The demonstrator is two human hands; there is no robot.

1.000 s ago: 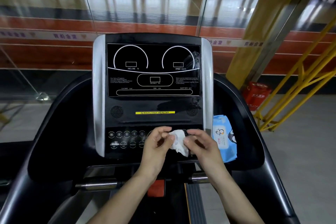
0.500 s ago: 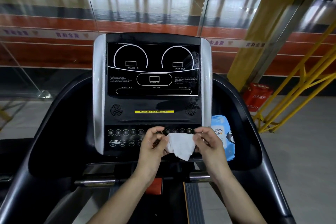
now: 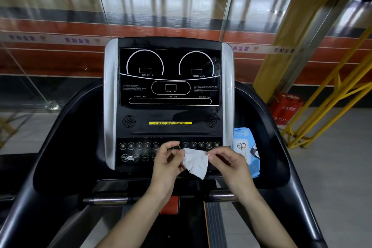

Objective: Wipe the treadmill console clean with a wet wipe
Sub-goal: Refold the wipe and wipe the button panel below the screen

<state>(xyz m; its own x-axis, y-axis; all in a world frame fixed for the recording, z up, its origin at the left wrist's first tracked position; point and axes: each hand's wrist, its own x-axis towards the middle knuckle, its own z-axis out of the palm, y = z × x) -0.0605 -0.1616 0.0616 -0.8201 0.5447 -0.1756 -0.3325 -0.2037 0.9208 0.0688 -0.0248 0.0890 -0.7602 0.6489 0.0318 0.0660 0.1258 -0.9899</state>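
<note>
- Left hand (image 3: 168,164) and right hand (image 3: 231,164) each pinch an edge of the white wet wipe (image 3: 195,162), stretched between them.
- Wipe hangs before the treadmill console (image 3: 170,115) button row.
- Blue wipes pack (image 3: 246,151) sits right of it.

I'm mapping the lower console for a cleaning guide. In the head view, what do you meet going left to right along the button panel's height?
INCLINE buttons → left hand → wet wipe → right hand → blue wipes pack.

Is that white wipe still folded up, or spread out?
Partly spread. Both hands pinch the wipe by its upper corners, left hand and right hand, and it hangs creased between them, not flat.
</note>
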